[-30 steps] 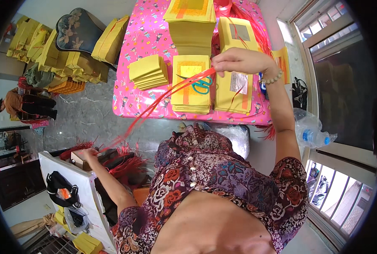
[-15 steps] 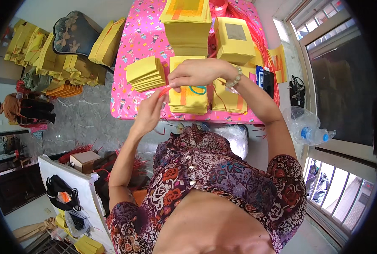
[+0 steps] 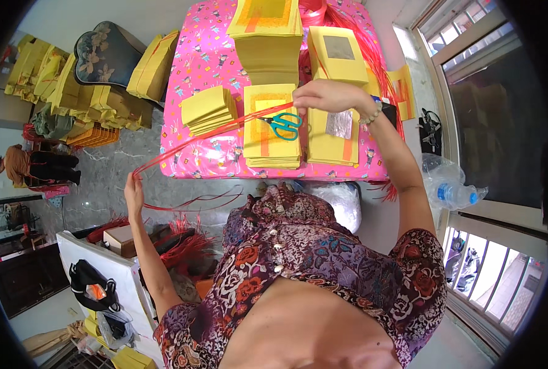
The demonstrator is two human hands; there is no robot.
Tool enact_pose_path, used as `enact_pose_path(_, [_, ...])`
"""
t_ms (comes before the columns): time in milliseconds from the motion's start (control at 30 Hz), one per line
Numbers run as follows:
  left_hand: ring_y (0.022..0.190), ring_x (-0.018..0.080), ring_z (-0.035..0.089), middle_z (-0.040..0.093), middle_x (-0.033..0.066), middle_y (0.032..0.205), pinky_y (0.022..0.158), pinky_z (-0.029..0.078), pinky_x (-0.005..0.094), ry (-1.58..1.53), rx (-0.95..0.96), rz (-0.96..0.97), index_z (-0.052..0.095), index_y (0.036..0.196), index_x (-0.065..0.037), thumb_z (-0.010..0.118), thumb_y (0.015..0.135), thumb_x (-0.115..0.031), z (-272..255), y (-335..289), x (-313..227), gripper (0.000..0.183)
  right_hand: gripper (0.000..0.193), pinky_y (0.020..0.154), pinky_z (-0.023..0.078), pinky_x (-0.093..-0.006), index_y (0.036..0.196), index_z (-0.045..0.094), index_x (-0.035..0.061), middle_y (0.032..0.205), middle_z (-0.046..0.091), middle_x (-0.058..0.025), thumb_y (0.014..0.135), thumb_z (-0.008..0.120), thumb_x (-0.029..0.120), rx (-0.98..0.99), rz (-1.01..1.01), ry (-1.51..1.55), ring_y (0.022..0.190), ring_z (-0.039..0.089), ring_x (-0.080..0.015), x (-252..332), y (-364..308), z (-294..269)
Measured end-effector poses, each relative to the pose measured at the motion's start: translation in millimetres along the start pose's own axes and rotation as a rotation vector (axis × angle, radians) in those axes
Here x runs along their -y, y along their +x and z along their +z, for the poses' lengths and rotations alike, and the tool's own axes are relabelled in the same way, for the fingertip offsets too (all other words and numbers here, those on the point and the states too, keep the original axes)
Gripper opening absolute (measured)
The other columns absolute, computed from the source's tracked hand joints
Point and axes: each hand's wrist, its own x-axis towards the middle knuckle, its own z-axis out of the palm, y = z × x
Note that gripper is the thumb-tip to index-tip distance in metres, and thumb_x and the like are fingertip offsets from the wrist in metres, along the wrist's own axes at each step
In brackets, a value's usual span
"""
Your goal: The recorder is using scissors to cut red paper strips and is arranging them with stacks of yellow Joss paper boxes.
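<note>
Between my two hands stretches a bundle of thin red plastic straps (image 3: 209, 132). My left hand (image 3: 134, 195), out past the table's left corner, is closed on one end, and loose tails loop down from it. My right hand (image 3: 332, 98) pinches the other end above the stacks. Teal-handled scissors (image 3: 283, 126) lie on a stack of yellow paper (image 3: 271, 151) under the straps. To the left is a smaller yellow stack (image 3: 207, 109), its sheets slightly fanned. Beneath my right forearm, another yellow stack (image 3: 332, 146) carries a silvery patterned piece (image 3: 339, 124).
The table wears a pink printed cloth (image 3: 194, 64). A tall yellow stack (image 3: 266, 55) and a further one (image 3: 335, 58) stand at its far side, beside long red straps (image 3: 381, 67). A chair (image 3: 111, 55) stands left; a plastic bottle (image 3: 455, 195) is at right. Another person (image 3: 24, 165) bends far left.
My hands have moved apart, left hand out to the left and down, right hand to the right, drawing the red straps out long between them. The scissors are now uncovered.
</note>
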Motion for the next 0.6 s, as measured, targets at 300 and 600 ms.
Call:
enact_pose_path(300, [0.116,0.0373,0.04,0.044,0.0225,0.125,0.098,0.03,0.0433,0.056,0.278,0.7,0.028,0.138,-0.002,0.061,0.083,-0.022,113,-3,-243,0.068,0.02,0.063,0.044,-0.0455,0.088,0.055,0.0075,0.071,0.059,-0.0152,0.09,0.047,0.025,-0.149,-0.054,-0.426,0.072,0.059,-0.0342,68,42,40])
enact_pose_path(600, [0.052,0.0382,0.054,0.052,0.0173,0.055,0.045,0.038,0.0479,0.039,0.326,0.662,0.045,0.094,-0.006,0.046,0.09,-0.009,166,-24,-269,0.006,0.027,0.067,0.044,-0.0435,0.086,0.058,0.007,0.077,0.061,-0.0127,0.092,0.045,0.03,-0.093,-0.084,-0.212,0.076,0.058,-0.0326,62,23,32])
